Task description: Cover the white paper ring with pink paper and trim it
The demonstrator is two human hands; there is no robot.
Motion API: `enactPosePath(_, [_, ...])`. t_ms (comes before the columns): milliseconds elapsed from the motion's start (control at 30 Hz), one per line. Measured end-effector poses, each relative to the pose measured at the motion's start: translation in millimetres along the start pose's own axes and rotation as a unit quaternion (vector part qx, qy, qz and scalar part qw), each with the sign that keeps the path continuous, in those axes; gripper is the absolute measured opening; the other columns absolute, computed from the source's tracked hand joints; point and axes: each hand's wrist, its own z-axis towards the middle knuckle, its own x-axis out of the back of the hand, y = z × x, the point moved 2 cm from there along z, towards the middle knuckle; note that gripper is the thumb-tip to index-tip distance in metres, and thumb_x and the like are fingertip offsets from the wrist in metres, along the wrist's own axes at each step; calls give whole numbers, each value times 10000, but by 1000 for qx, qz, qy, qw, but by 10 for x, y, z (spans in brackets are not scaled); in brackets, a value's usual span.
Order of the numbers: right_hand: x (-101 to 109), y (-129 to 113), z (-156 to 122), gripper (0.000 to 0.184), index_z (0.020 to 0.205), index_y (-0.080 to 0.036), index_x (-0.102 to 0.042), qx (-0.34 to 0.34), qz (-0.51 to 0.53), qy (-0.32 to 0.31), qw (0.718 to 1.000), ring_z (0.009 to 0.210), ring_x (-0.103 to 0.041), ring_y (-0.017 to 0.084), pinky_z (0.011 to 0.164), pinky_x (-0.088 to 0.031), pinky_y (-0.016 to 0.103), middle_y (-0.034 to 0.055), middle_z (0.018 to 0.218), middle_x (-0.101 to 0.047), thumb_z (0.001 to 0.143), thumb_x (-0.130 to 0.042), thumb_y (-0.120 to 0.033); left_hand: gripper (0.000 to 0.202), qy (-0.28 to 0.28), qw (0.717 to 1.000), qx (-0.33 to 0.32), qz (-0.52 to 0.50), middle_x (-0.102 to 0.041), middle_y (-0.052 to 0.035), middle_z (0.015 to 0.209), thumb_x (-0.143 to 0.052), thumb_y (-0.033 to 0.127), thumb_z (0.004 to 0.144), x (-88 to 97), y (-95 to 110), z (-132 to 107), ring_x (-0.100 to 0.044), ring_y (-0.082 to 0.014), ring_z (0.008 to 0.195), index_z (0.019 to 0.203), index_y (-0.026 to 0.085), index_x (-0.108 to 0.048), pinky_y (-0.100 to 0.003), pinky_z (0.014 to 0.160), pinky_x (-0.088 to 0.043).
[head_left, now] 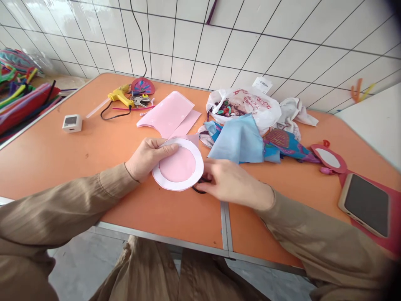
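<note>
My left hand pinches a white paper ring together with pink sheet that shows through its middle and sticks out past its upper edge. The thumb lies on top of the ring. At the ring's right edge my right hand is closed around the black handles of what looks like scissors; the blades are hidden behind the paper. Just beyond the ring lies a folded piece of pink sheet on the orange table.
A yellow glue gun, keys and a small white box lie at the back left. Blue cloth and a white plastic bag sit behind my right hand. A phone rests at right, near a red-rimmed oval.
</note>
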Motion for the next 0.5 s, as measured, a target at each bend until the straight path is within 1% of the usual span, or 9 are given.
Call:
enactPosePath(67, [-45, -71, -40, 154, 961, -134, -649, 17, -76, -12, 997, 848, -630, 218, 627, -394, 291, 100, 984, -671, 847, -613, -231, 300, -3, 1000, -4, -16, -657, -10, 567, -840, 406, 625, 2, 3, 2, -550, -104, 488, 619, 136, -710, -195, 426, -413])
enactPosePath(133, [-84, -111, -65, 188, 1032, -138, -628, 33, -118, -17, 992, 885, -625, 232, 610, -369, 291, 110, 1037, -654, 878, -591, -239, 304, -6, 999, -7, -32, -674, -14, 584, -853, 409, 614, 5, 4, 2, -567, -107, 502, 631, 136, -721, -194, 440, -432])
enactPosePath(200, [-112, -118, -74, 189, 1047, -153, -618, 51, -134, -24, 989, 865, -618, 226, 577, -334, 285, 101, 1030, -647, 882, -595, -242, 306, -9, 999, -8, -39, -691, -19, 603, -860, 411, 611, 8, 2, 0, -584, -112, 519, 640, 135, -731, -194, 457, -450])
enactPosePath(300, [-134, -91, -65, 166, 1035, -160, -607, 64, -136, -29, 988, 810, -602, 210, 547, -295, 283, 95, 1000, -630, 878, -586, -206, 302, -15, 999, -8, -38, -700, -20, 616, -858, 415, 622, 8, 0, -3, -596, -113, 530, 646, 137, -740, -196, 471, -464])
enactPosePath(367, [-144, -76, -60, 155, 1029, -151, -598, 72, -134, -34, 988, 766, -587, 194, 543, -293, 285, 97, 980, -617, 883, -548, -166, 300, -16, 999, -9, -36, -701, -21, 620, -852, 417, 631, 9, 0, -5, -599, -116, 531, 647, 140, -739, -200, 475, -464])
enactPosePath(500, [-144, -103, -110, 237, 1084, -136, -574, 76, -137, -39, 987, 691, -552, 164, 543, -301, 280, 96, 934, -596, 865, -498, -87, 312, -12, 1000, -16, -22, -696, -35, 621, -833, 430, 647, 12, 1, -1, -594, -132, 525, 642, 138, -725, -222, 469, -451])
